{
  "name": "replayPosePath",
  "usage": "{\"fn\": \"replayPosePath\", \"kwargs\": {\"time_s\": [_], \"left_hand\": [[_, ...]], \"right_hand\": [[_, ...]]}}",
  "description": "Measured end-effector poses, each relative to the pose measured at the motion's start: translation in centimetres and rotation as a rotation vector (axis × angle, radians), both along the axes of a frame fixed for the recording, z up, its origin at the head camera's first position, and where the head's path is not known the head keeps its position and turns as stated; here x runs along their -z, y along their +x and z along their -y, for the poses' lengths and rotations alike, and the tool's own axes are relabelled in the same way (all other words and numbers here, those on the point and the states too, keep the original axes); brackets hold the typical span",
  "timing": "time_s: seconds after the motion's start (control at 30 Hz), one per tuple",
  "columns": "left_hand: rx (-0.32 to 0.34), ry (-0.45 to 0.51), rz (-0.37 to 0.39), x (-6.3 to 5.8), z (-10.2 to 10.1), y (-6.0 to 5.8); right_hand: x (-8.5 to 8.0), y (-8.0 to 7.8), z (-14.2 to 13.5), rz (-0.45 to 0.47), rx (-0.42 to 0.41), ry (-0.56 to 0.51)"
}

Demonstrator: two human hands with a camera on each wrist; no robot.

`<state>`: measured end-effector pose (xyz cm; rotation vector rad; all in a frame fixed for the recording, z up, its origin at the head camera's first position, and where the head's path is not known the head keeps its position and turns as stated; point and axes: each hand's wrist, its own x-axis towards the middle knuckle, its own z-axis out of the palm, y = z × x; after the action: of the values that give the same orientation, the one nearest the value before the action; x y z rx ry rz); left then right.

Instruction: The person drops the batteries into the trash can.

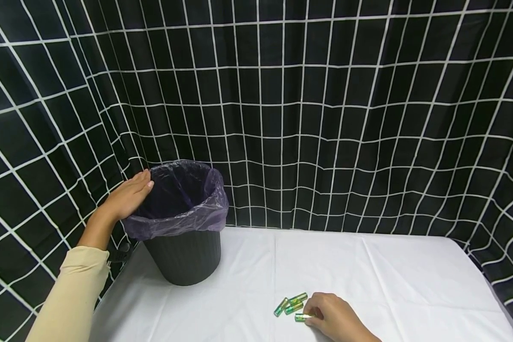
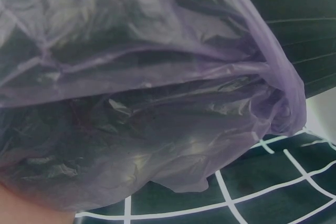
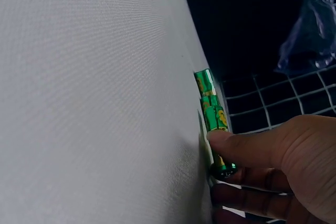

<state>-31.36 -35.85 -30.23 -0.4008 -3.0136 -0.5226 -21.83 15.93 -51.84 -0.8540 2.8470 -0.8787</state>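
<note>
At the left side of a dark waste bin [image 1: 185, 259], my left hand [image 1: 128, 194] rests against the rim with its fingers straight. A translucent purple bin liner [image 1: 196, 221] folds over that rim, and it fills most of the left wrist view. My right hand [image 1: 337, 317] pinches a green battery [image 1: 300, 318] low over the white cloth, its far end hidden by the fingers. In the right wrist view the thumb lies on this battery [image 3: 223, 169]. Just to the left, three more green batteries [image 1: 294, 308] lie close together on the cloth.
A white cloth [image 1: 248, 266] covers the table. Black curtains with a white grid [image 1: 299, 118] hang behind and along both sides. The bin stands at the table's back left, close to the left curtain [image 1: 30, 156].
</note>
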Motion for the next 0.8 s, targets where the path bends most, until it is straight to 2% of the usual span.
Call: {"fn": "replayPosePath", "kwargs": {"time_s": [0.43,0.6,0.8], "left_hand": [[-0.005,-0.006,-0.001,-0.2,-0.2,0.0],[0.002,-0.002,0.002,-0.3,-0.5,-0.1],[-0.001,-0.003,0.0,-0.2,-0.4,0.1]], "right_hand": [[-1.1,0.4,0.4,0.014,0.008,-0.015],[-1.5,0.8,0.7,-0.017,0.029,-0.028],[-1.7,1.2,1.9,-0.093,-0.015,-0.063]]}}
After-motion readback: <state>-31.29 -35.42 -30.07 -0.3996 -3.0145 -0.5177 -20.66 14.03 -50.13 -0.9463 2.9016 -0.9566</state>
